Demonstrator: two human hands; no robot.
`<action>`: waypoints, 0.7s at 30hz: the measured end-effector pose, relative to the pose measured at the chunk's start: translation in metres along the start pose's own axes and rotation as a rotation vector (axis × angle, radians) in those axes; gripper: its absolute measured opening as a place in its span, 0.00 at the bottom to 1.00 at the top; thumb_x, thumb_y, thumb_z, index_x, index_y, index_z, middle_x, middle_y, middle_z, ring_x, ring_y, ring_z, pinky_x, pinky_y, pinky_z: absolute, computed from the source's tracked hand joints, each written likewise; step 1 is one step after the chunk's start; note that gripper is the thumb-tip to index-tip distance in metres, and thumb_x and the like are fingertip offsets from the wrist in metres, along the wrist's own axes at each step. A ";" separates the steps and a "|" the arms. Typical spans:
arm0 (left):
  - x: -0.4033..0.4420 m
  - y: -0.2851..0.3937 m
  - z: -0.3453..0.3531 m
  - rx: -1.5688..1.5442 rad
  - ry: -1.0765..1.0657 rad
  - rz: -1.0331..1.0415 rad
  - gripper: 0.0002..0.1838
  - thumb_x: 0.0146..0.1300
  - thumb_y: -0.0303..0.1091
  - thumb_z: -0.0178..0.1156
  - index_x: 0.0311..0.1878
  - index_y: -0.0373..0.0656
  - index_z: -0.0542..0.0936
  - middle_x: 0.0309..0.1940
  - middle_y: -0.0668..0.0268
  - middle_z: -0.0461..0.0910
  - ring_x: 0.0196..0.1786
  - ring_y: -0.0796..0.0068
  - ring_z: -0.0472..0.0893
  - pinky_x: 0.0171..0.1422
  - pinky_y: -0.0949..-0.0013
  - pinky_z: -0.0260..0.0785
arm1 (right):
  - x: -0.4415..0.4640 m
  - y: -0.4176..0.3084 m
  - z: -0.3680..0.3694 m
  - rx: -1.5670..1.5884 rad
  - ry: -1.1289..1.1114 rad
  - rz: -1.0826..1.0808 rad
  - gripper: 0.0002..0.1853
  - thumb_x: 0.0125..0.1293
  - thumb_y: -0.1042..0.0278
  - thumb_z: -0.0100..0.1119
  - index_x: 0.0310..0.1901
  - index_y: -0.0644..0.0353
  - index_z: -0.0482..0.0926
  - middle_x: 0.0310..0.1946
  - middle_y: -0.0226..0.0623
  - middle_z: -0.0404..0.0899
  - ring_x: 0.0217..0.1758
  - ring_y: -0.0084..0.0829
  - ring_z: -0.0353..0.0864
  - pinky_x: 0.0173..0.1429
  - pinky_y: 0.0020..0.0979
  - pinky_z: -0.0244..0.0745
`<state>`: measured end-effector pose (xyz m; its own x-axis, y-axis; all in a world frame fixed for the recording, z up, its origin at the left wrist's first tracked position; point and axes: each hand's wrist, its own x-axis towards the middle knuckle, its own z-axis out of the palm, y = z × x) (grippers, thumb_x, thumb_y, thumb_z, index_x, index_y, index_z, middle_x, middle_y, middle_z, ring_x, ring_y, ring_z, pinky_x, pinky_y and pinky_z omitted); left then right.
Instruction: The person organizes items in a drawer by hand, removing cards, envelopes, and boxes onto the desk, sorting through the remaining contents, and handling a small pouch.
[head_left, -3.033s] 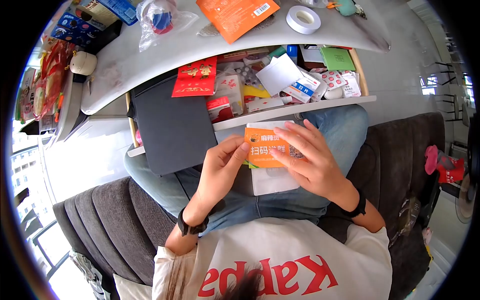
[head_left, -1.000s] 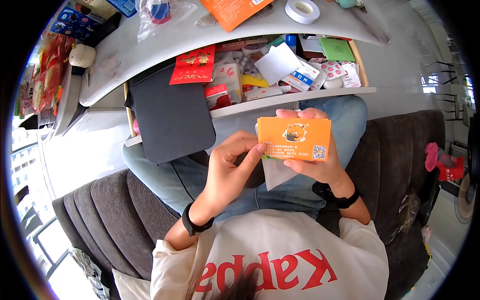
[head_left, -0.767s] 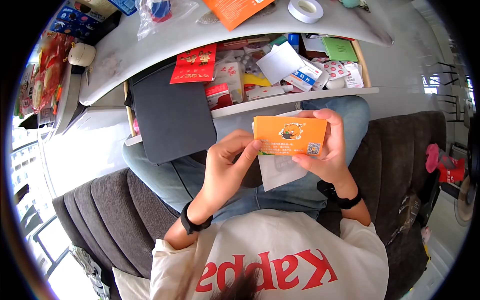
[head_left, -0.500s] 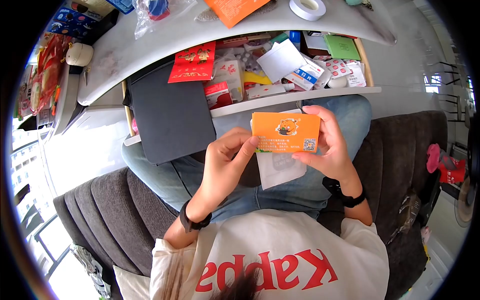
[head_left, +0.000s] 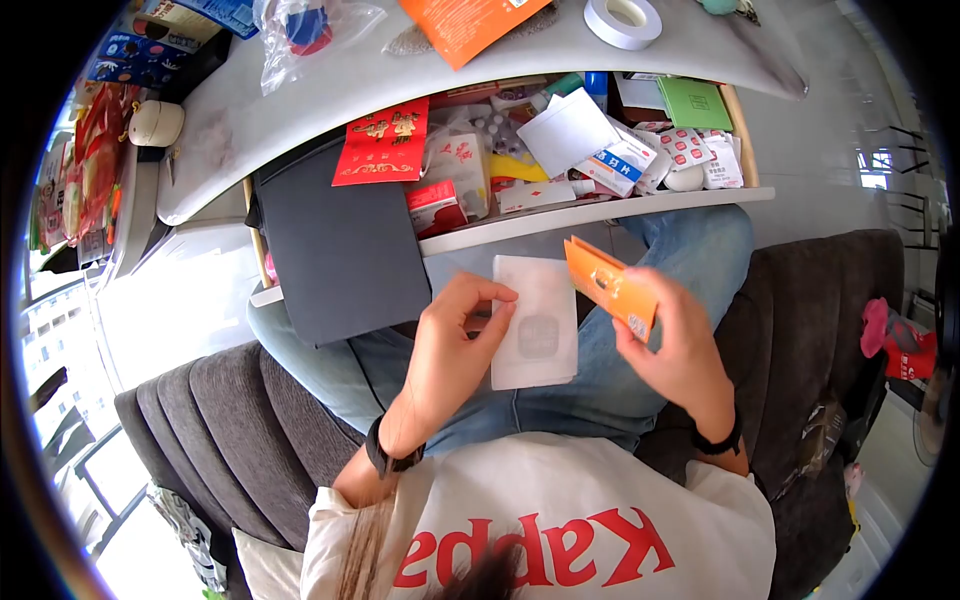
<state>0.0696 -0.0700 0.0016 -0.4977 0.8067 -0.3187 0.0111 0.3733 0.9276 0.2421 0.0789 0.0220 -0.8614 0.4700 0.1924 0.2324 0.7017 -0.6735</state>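
Note:
Between the fingers of my right hand are orange printed cards, tilted and slightly fanned at their upper left end. My left hand pinches the left edge of a white paper packet, which hangs upright over my lap and has a faint grey square mark on it. The cards and the packet are apart, with the cards to the right. A dark flat folder lies across the left part of the open drawer, left of my left hand.
The drawer holds a red envelope, a white card, a green booklet, a red box and several medicine packs. On the tabletop are a tape roll, an orange sheet and a clear plastic bag.
My right hand has moved the orange cards right and turned them at an angle, away from my left hand. The white packet behind them now shows fully, held in my left hand.

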 end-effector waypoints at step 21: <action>0.004 -0.006 -0.005 -0.346 -0.350 -0.074 0.17 0.67 0.25 0.49 0.58 0.31 0.71 0.52 0.59 0.70 0.48 0.71 0.75 0.55 0.70 0.67 | 0.013 -0.027 0.052 0.310 -0.295 0.046 0.41 0.50 0.78 0.64 0.67 0.58 0.57 0.37 0.41 0.76 0.42 0.41 0.76 0.46 0.38 0.70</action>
<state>0.0637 -0.0709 -0.0039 -0.1643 0.9115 -0.3770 -0.3315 0.3089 0.8914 0.2008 0.0382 0.0052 -0.9559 0.2925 -0.0250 0.1659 0.4677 -0.8682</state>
